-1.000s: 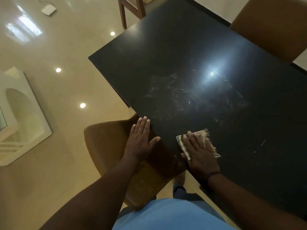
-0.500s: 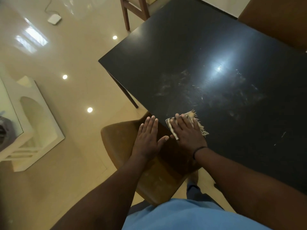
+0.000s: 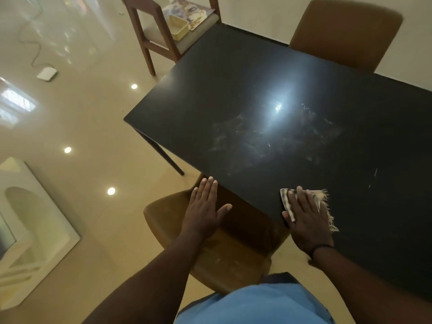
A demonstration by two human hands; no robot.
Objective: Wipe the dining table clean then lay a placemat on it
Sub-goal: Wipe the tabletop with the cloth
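Observation:
The black dining table (image 3: 233, 90) fills the upper right, with pale smears around a bright glare near its middle. My right hand (image 3: 306, 218) lies flat, fingers straight, pressing a small striped cloth (image 3: 286, 202) with a frayed fringe onto the table's near edge. My left hand (image 3: 204, 208) is held flat with fingers straight just off the table's near left edge, above a brown chair (image 3: 168, 213). A patterned placemat (image 3: 201, 10) lies on a wooden chair (image 3: 149, 40) at the table's far end.
A cream tray (image 3: 178, 28) sits on the wooden chair beside the placemat. Another brown chair (image 3: 346, 31) stands at the far side. On the glossy floor, a white box with a cable (image 3: 46, 73) lies at far left and a white cabinet (image 3: 30, 218) stands at left.
My right hand slid the cloth left along the near edge, then back to the right, away from my left hand. The view tilted up, revealing the wooden chair with the placemat.

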